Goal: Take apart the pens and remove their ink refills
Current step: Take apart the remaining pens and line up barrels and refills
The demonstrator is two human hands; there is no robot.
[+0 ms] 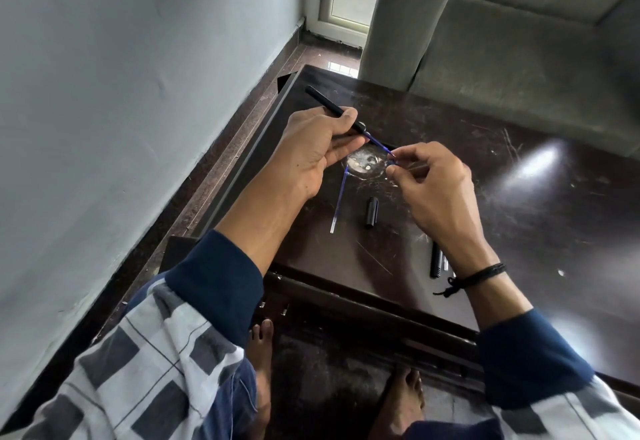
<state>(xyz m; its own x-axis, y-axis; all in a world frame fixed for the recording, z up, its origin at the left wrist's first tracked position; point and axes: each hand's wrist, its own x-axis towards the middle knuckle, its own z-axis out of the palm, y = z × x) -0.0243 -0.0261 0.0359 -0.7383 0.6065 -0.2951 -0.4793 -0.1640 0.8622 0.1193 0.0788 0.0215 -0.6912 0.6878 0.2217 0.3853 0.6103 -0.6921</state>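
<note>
The dark, glossy, scratched table [519,217] runs its left edge close beside a grey wall [104,93]. Above the table's middle, the left hand [317,152] grips a slim black pen barrel [323,101]. The right hand [434,181] pinches the thin blue refill [380,142] sticking out of it. Another refill [339,198] and a black cap [371,211] lie on the table.

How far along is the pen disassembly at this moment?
Done: one loose refill lies on the table near a black cap. In hand: left hand holds a black barrel; right hand pinches its blue refill, partly out. Left: black pieces by the right wrist, state unclear.
</note>
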